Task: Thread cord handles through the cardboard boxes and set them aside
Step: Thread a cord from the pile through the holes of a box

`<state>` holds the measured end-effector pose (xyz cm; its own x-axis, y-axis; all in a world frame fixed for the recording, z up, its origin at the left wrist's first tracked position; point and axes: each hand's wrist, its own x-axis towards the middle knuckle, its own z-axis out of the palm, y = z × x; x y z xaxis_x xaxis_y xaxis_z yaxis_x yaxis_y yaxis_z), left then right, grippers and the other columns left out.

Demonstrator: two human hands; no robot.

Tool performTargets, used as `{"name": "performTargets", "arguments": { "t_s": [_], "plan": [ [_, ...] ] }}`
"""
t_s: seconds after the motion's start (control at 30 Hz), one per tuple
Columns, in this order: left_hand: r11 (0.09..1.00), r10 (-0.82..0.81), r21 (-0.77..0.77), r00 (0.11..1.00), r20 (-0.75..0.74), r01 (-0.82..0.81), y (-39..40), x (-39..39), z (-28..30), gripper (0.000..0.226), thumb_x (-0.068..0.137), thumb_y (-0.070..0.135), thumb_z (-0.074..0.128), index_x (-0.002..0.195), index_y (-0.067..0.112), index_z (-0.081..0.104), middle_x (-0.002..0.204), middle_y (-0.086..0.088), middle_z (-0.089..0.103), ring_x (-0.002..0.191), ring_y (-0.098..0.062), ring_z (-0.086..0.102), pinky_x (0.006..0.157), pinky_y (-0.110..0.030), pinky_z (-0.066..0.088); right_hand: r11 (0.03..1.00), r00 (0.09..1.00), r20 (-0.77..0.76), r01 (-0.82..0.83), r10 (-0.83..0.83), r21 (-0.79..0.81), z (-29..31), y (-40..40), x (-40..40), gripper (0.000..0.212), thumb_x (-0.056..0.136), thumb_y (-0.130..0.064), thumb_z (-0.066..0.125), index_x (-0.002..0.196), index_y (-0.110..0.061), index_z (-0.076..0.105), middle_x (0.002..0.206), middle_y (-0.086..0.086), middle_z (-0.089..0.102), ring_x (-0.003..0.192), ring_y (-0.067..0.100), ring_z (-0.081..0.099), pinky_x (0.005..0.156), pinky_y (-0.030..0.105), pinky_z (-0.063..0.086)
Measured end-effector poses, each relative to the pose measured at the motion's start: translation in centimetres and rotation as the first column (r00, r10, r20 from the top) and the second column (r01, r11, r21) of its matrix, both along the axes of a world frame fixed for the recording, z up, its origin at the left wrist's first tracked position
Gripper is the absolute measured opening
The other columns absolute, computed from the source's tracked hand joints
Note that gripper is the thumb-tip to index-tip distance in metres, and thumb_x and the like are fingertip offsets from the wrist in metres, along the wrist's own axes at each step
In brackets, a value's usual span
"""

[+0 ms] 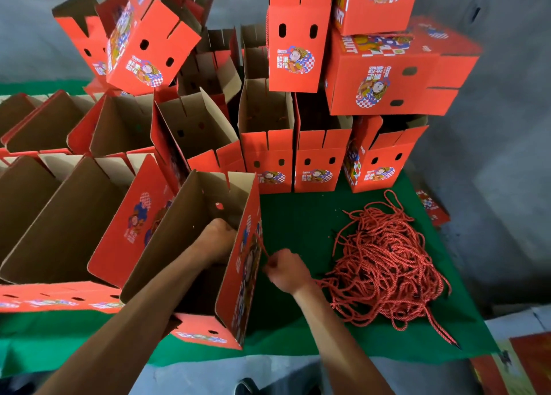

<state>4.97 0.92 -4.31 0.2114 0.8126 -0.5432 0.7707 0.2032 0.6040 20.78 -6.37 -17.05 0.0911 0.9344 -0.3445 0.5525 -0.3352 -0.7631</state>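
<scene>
Two bare forearms come up from the bottom edge. Left hand (pixel 219 239) is down inside the open red box (pixel 238 275), fingers hidden by the wall and the hand itself, so can't tell what they hold; probably waiting at the hole for the cord end. Right hand (pixel 286 271) sits outside the box's printed side, fingers curled and pinching a red cord (pixel 262 247) that runs up against that side. The box stands tilted on the green cloth (pixel 298 215), near the table's front edge.

Risks, as judged: cord end frays or misses the hole since the left hand works blind; pulling hard could tip the box or drag it off the front edge.

Loose cord pile (pixel 384 263) lies just right of the right hand, tangled, so the next pick may snag several strands. Open boxes (pixel 59 204) crowd the left. Stacked boxes (pixel 381 75) behind look leaning and unsteady, leaving little free room for setting this one aside.
</scene>
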Motion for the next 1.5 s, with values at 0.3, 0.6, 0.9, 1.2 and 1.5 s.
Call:
{"name": "performTargets", "arguments": {
  "t_s": [0.3,0.6,0.9,1.2,1.5],
  "plan": [
    [0.985,0.146,-0.134,0.951,0.273,-0.113,-0.1,-1.5,0.7,0.068,0.096,0.076,0.034,0.112,0.021,0.07,0.098,-0.004,0.078,0.088,-0.022,0.076,0.067,-0.034,0.059,0.979,0.982,-0.01,0.188,-0.189,-0.08,0.2,-0.7,6.7,0.043,0.107,-0.038,0.051,0.078,-0.011,0.07,0.07,0.0,0.07,0.063,0.016,0.066,0.058,0.025,0.051],
    [0.952,-0.128,-0.215,0.923,0.364,0.217,-1.5,-1.9,2.8,0.039,0.094,0.056,0.063,0.125,0.033,0.058,0.111,0.003,0.075,0.1,-0.015,0.074,0.07,-0.028,0.062,0.857,0.752,-0.431,0.502,-0.499,-0.116,2.2,1.7,6.9,0.016,0.099,-0.021,0.068,0.091,-0.01,0.075,0.071,0.001,0.066,0.044,0.01,0.045,0.04,0.024,0.037],
    [0.935,0.017,-0.35,0.981,0.196,0.054,-1.5,-2.1,1.3,0.051,0.098,0.065,0.045,0.131,0.026,0.054,0.115,-0.004,0.074,0.101,-0.024,0.074,0.072,-0.033,0.057,0.92,0.904,-0.17,0.384,-0.391,-0.074,-4.6,-1.3,3.7,0.005,0.097,-0.007,0.063,0.099,-0.009,0.066,0.089,0.01,0.071,0.067,0.018,0.067,0.073,0.044,0.06],
    [0.925,0.028,-0.38,0.989,0.146,0.03,-0.7,-3.0,1.0,0.036,0.097,0.042,0.054,0.125,0.021,0.06,0.096,-0.002,0.08,0.086,-0.022,0.078,0.065,-0.032,0.062,0.965,0.939,0.338,0.14,-0.059,-0.223,-6.8,-0.6,-0.3,0.04,0.095,-0.047,0.066,0.101,-0.008,0.068,0.101,0.012,0.07,0.094,0.028,0.07,0.079,0.035,0.055],
    [0.909,0.111,-0.416,0.978,0.178,-0.027,-1.0,-3.5,2.0,0.038,0.095,0.046,0.058,0.123,0.02,0.061,0.099,-0.005,0.08,0.091,-0.023,0.078,0.073,-0.033,0.058,0.88,0.893,-0.19,0.329,-0.408,-0.343,-6.3,-0.5,-0.9,0.018,0.091,-0.008,0.071,0.075,0.0,0.07,0.062,0.012,0.069,0.047,0.018,0.066,0.053,0.034,0.062]
  ]
}}
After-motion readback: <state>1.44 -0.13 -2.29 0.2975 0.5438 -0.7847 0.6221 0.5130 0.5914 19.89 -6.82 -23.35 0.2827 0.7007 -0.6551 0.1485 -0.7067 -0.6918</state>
